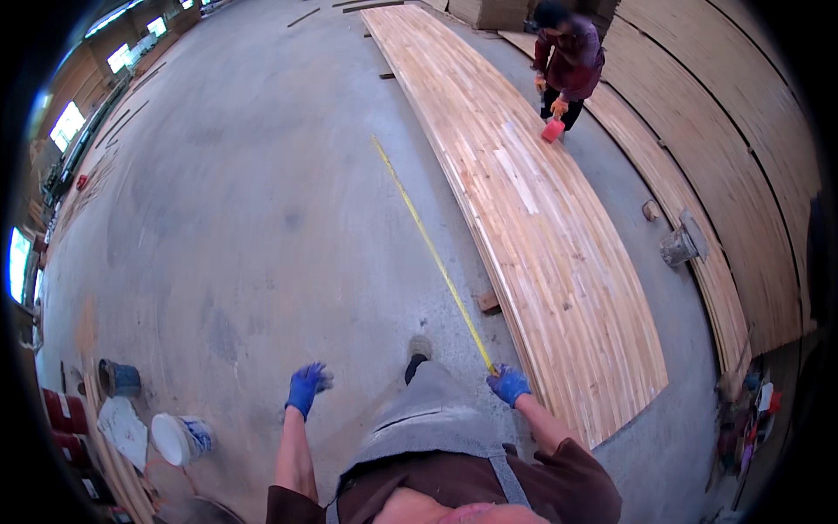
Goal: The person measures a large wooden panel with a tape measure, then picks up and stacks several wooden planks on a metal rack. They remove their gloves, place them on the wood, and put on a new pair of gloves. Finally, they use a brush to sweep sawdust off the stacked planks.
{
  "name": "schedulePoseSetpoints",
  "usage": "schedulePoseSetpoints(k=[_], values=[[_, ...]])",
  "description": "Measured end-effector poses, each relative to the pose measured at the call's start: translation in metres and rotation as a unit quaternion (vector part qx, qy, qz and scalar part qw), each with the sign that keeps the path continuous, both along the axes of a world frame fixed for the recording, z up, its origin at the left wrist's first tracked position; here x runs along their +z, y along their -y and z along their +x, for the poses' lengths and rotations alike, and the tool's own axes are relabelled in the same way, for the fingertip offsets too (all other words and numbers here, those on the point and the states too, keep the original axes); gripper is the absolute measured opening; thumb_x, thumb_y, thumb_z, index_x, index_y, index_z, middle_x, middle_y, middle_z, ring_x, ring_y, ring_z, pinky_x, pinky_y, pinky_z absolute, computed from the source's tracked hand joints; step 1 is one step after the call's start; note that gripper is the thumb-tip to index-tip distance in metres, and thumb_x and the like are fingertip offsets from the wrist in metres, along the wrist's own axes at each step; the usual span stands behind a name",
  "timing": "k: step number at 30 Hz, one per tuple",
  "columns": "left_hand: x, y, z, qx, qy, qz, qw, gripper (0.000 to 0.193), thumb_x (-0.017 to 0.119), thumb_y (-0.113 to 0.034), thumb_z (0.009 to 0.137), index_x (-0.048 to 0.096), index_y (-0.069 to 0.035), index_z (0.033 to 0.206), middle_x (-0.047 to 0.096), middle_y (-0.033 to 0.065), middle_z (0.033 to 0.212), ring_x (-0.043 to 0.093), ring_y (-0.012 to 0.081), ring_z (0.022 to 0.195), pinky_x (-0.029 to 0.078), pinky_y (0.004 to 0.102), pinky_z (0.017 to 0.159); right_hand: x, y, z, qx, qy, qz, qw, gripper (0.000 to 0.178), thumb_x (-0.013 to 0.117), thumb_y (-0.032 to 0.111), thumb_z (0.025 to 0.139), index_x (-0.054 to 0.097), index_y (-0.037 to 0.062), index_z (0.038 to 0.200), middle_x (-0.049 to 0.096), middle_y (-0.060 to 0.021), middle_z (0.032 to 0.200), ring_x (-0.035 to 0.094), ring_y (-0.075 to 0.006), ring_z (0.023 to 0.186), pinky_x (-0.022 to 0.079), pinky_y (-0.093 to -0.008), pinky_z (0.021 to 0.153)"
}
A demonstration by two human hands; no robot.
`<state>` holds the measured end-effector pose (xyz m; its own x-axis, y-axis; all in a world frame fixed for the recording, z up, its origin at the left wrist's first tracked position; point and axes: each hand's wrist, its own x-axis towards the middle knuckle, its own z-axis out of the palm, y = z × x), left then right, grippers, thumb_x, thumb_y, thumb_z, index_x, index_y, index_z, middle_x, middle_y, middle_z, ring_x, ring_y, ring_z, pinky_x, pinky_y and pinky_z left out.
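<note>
Several bright windows (68, 125) line the room's left side, beyond a smooth grey floor (218, 218). A white bucket (179, 439) sits near the left hand (305, 389), whose blue-gloved fingers are loosely spread. A yellow tape measure (434, 253) stretches ahead over the floor, its near end pinched in the right hand (510, 385), beside long pale planks (567, 262). A co-worker (572, 57) stands at their far edge.

One yellow tape (429, 244), two blue gloves (305, 388) (508, 385)
</note>
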<state>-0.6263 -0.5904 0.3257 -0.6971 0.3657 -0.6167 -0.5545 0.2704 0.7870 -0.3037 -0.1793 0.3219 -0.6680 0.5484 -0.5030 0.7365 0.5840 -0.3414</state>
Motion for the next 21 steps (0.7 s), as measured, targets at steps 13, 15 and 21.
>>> schedulePoseSetpoints(k=[13,15,21], values=[[-0.126,-0.021,-0.09,0.117,0.292,-0.203,0.927,0.039,0.046,-0.043,0.097,0.061,-0.008,0.106,0.07,0.0162,0.098,0.068,0.0366,0.086,0.054,0.0496,0.073,-0.039,-0.199,-0.357,-0.078,0.031,-0.008,0.996,0.041,0.059,0.035,0.08,0.067,0.0082,0.11,0.068,-0.0217,0.103,0.066,-0.0375,0.096,0.052,-0.0463,0.084],[-0.13,-0.056,-0.181,0.039,0.242,-0.196,0.95,0.037,0.046,-0.04,0.097,0.061,-0.007,0.108,0.07,0.0164,0.097,0.069,0.0356,0.086,0.054,0.0482,0.072,-0.057,-0.213,-0.405,-0.133,0.056,-0.033,0.989,0.04,0.059,0.035,0.08,0.068,0.0091,0.109,0.068,-0.021,0.103,0.066,-0.0376,0.096,0.052,-0.0465,0.084],[-0.105,-0.151,-0.542,0.157,0.201,-0.059,0.965,0.033,0.048,-0.032,0.098,0.061,-0.005,0.111,0.07,0.0167,0.097,0.069,0.0326,0.087,0.056,0.044,0.071,-0.064,-0.235,-0.537,-0.199,0.102,-0.094,0.97,0.036,0.059,0.034,0.079,0.069,0.0089,0.102,0.069,-0.0205,0.096,0.068,-0.0356,0.088,0.053,-0.0452,0.079]])
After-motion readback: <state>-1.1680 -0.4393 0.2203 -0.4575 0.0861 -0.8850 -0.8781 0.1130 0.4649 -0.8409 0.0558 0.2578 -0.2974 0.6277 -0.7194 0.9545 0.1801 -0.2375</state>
